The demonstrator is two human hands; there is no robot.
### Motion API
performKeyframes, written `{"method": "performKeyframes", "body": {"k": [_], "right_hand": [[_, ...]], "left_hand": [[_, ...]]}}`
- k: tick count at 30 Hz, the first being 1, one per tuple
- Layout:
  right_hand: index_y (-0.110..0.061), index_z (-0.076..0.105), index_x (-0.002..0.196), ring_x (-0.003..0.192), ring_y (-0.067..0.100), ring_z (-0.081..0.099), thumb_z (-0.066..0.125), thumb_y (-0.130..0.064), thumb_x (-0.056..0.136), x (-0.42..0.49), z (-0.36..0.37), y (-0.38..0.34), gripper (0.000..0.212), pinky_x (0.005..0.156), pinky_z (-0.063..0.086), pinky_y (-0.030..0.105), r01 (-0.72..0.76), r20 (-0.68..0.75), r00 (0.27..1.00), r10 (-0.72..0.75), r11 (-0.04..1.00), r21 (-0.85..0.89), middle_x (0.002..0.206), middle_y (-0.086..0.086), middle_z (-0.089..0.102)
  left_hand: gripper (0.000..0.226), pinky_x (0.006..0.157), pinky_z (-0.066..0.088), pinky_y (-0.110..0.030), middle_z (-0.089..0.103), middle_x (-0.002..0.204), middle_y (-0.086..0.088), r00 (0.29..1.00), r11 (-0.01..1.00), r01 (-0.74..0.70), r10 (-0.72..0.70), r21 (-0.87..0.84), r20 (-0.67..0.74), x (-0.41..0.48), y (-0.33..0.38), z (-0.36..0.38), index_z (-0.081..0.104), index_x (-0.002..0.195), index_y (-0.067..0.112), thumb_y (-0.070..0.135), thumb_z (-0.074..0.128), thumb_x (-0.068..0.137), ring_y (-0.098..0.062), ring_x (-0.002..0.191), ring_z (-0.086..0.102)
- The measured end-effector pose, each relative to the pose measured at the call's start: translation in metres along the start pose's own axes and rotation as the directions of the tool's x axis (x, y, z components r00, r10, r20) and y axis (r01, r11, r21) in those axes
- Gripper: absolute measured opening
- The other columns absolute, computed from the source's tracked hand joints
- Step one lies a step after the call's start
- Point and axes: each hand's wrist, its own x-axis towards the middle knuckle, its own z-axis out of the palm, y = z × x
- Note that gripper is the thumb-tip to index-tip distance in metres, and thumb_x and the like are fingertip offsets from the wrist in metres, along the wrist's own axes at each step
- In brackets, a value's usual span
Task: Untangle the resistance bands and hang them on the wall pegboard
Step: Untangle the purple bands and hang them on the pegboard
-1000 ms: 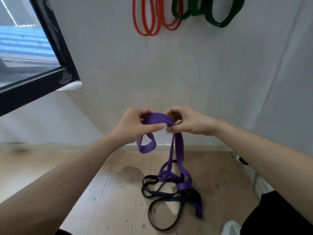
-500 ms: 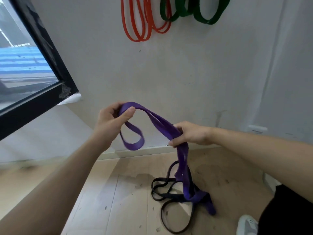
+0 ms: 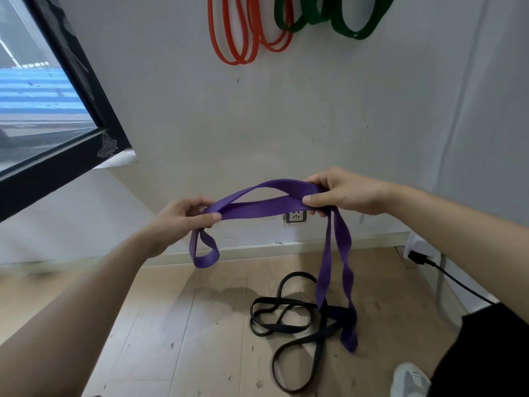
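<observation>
A wide purple resistance band (image 3: 259,206) stretches between both hands in front of the wall. My left hand (image 3: 183,217) pinches its left end, and a short loop hangs below that hand. My right hand (image 3: 342,194) grips the right part, from which two purple strands drop to the floor. Down there they run through a tangle of thin black bands (image 3: 282,316) on the wooden floor. Orange bands (image 3: 237,35) and green bands (image 3: 335,15) hang on the wall at the top.
A black-framed window (image 3: 68,138) juts in at the left. A wall socket (image 3: 295,217) sits low on the wall behind the band. At the right a black plug and cable (image 3: 435,266) run along the wall. My shoe (image 3: 409,381) shows at the bottom right.
My hands have drawn apart, the right one rising and moving right, so the purple band now spans between them. More of the band has lifted off the floor.
</observation>
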Motion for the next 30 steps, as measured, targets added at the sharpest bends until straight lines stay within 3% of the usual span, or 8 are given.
{"method": "performKeyframes", "body": {"k": [5, 8, 11, 14, 16, 21, 24, 30], "right_hand": [[-0.009, 0.062, 0.089, 0.064, 0.010, 0.052, 0.055, -0.008, 0.101, -0.006, 0.000, -0.018, 0.014, 0.064, 0.043, 0.024, 0.066, -0.015, 0.998, -0.067, 0.998, -0.009, 0.073, 0.003, 0.055], [-0.011, 0.063, 0.090, 0.064, 0.009, 0.053, 0.056, -0.010, 0.101, -0.006, 0.001, -0.023, 0.013, 0.065, 0.043, 0.025, 0.081, -0.009, 0.997, -0.082, 0.995, -0.061, 0.073, 0.002, 0.058], [-0.012, 0.067, 0.099, 0.064, 0.003, 0.058, 0.056, -0.010, 0.101, -0.006, 0.007, -0.021, 0.012, 0.062, 0.046, 0.019, 0.064, 0.025, 0.998, -0.062, 0.995, -0.074, 0.072, -0.006, 0.064], [-0.004, 0.066, 0.113, 0.071, 0.009, 0.064, 0.055, -0.006, 0.101, -0.004, 0.010, -0.013, 0.017, 0.067, 0.052, 0.019, 0.036, 0.037, 0.999, -0.034, 0.998, -0.051, 0.085, 0.008, 0.067], [-0.010, 0.067, 0.116, 0.082, 0.016, 0.069, 0.056, -0.007, 0.101, -0.003, 0.008, -0.008, 0.019, 0.075, 0.057, 0.025, 0.019, 0.034, 0.999, -0.018, 0.999, -0.042, 0.093, 0.011, 0.072], [-0.013, 0.066, 0.125, 0.093, 0.014, 0.072, 0.053, -0.006, 0.101, 0.002, 0.009, 0.001, 0.028, 0.087, 0.058, 0.033, 0.080, -0.107, 0.988, -0.112, 0.959, -0.271, 0.098, 0.006, 0.075], [-0.017, 0.064, 0.127, 0.093, 0.018, 0.070, 0.058, -0.007, 0.098, 0.004, 0.011, -0.001, 0.031, 0.086, 0.057, 0.033, 0.087, -0.150, 0.981, -0.120, 0.975, -0.206, 0.097, 0.005, 0.072], [-0.026, 0.063, 0.120, 0.096, 0.017, 0.061, 0.076, -0.018, 0.086, 0.006, 0.030, -0.006, 0.037, 0.086, 0.054, 0.030, 0.050, -0.055, 0.997, -0.051, 0.999, -0.019, 0.109, 0.010, 0.062]], "left_hand": [[0.058, 0.087, 0.054, -0.037, 0.070, 0.104, -0.015, 0.983, 0.997, 0.032, -0.045, 0.074, 0.179, 0.003, 0.007, 0.025, 0.072, 0.106, 0.013, 0.046, 0.086, 0.061, -0.023, 0.092, 0.068], [0.051, 0.089, 0.056, -0.036, 0.074, 0.101, 0.000, 0.987, 1.000, -0.014, 0.011, 0.015, 0.161, 0.007, 0.021, 0.046, 0.074, 0.103, 0.018, 0.043, 0.086, 0.060, -0.023, 0.095, 0.069], [0.040, 0.080, 0.054, -0.031, 0.066, 0.086, -0.003, 0.986, 0.986, -0.087, 0.105, -0.145, 0.127, 0.010, 0.041, 0.066, 0.073, 0.103, 0.012, 0.024, 0.086, 0.067, -0.017, 0.081, 0.063], [0.040, 0.075, 0.052, -0.026, 0.067, 0.084, -0.006, 0.987, 0.967, -0.106, 0.132, -0.231, 0.096, 0.011, 0.053, 0.077, 0.070, 0.110, 0.005, 0.016, 0.084, 0.074, -0.016, 0.078, 0.061], [0.033, 0.072, 0.051, -0.023, 0.067, 0.083, -0.005, 0.987, 0.968, -0.105, 0.130, -0.230, 0.096, 0.011, 0.056, 0.078, 0.071, 0.111, 0.005, 0.012, 0.082, 0.080, -0.014, 0.076, 0.059], [0.021, 0.072, 0.047, -0.025, 0.066, 0.082, -0.004, 0.990, 0.965, -0.113, 0.130, -0.235, 0.058, 0.011, 0.060, 0.080, 0.075, 0.105, 0.010, 0.014, 0.079, 0.084, -0.016, 0.077, 0.055], [0.017, 0.075, 0.048, -0.027, 0.067, 0.083, -0.003, 0.990, 0.962, -0.138, 0.138, -0.238, -0.015, 0.010, 0.062, 0.079, 0.074, 0.101, 0.012, 0.014, 0.078, 0.084, -0.016, 0.077, 0.057], [0.019, 0.076, 0.052, -0.024, 0.069, 0.080, 0.003, 0.986, 0.918, -0.164, 0.147, -0.362, -0.075, 0.008, 0.063, 0.071, 0.072, 0.104, 0.010, 0.014, 0.073, 0.086, -0.008, 0.074, 0.062]]}}
